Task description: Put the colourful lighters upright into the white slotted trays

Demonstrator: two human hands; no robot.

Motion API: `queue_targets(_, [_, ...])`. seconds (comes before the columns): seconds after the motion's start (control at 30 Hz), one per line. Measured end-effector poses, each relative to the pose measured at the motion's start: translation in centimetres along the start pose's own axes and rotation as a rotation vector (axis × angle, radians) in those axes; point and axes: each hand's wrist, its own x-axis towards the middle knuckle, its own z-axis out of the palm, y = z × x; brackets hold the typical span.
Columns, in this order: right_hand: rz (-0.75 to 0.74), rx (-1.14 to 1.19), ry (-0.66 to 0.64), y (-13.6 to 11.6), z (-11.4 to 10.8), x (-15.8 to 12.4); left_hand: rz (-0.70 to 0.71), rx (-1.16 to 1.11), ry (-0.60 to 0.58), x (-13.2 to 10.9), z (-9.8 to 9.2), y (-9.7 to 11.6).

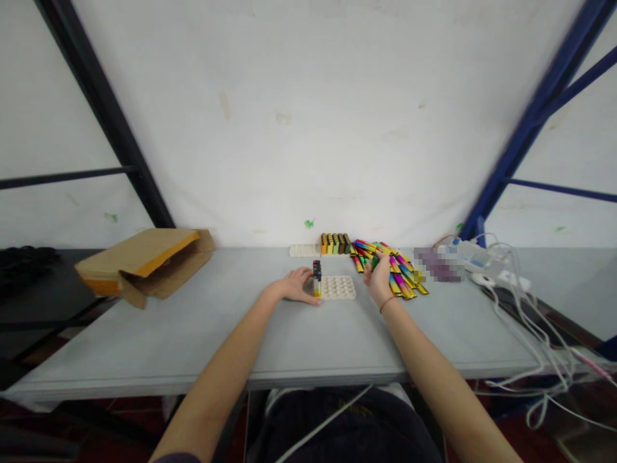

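My left hand (296,286) curls around the left end of a white tray with round holes (339,288), its thumb at the front corner and its fingers behind. A row of slim, dark-topped tubes with yellow lower parts (317,280) stands upright in the tray's left end. To the right of the tray, my right hand (380,278) is closed, with a small dark green piece (375,262) showing at its fingertips; its exact kind is unclear. Shiny multicoloured tubes (405,276) lie in a loose pile beside and behind that hand.
Near the wall stand a second white holed tray (303,250) and a block of upright yellow, green and dark tubes (335,244). An opened cardboard box (144,263) lies at left. White cables (523,308) and a power strip (475,254) clutter the right side of the grey table (332,347).
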Motion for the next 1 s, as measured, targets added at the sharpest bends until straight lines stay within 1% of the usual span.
queue_targets(0.1, [0.125, 0.055, 0.024, -0.9, 0.2, -0.5, -0.002, -0.002, 0.004, 0.0, -0.1, 0.1])
queue_targets(0.2, [0.117, 0.041, 0.031, -0.9, 0.3, -0.5, -0.005, 0.0, 0.003, 0.0, -0.1, 0.1])
queue_targets(0.27, [0.09, -0.028, -0.005, -0.4, 0.3, -0.3, -0.005, -0.001, 0.003, 0.0, 0.0, 0.0])
queue_targets(0.37, [-0.038, -0.153, -0.156, 0.7, 0.5, -0.3, 0.002, -0.004, 0.011, 0.0, 0.1, -0.1])
queue_targets(0.43, [-0.176, -0.242, -0.281, 1.3, 0.7, -0.5, 0.001, -0.006, 0.012, 0.0, 0.2, -0.2])
queue_targets(0.47, [-0.258, -0.29, -0.323, 1.5, 0.8, -0.7, 0.001, -0.006, 0.012, 0.0, 0.2, -0.2])
queue_targets(0.5, [-0.346, -0.341, -0.345, 1.6, 0.9, -0.9, 0.001, -0.005, 0.01, 0.1, 0.2, -0.2])
queue_targets(0.57, [-0.519, -0.446, -0.342, 1.7, 1.0, -1.2, 0.003, 0.0, 0.003, 0.1, 0.2, -0.2])
queue_targets(0.63, [-0.636, -0.535, -0.343, 1.7, 1.1, -1.4, 0.006, 0.006, -0.002, 0.1, 0.2, -0.3])
queue_targets(0.7, [-0.652, -0.588, -0.387, 1.7, 1.2, -1.5, 0.008, 0.011, -0.003, 0.2, 0.3, -0.4])
queue_targets(0.77, [-0.62, -0.606, -0.428, 1.9, 1.3, -1.6, 0.012, 0.014, 0.002, 0.2, 0.4, -0.5])
queue_targets(0.83, [-0.601, -0.623, -0.44, 2.3, 1.5, -1.7, 0.018, 0.015, 0.008, 0.2, 0.4, -0.5])
queue_targets(1.0, [-0.637, -0.698, -0.496, 2.9, 1.8, -2.0, 0.02, 0.02, 0.013, 0.0, 0.4, -0.2])
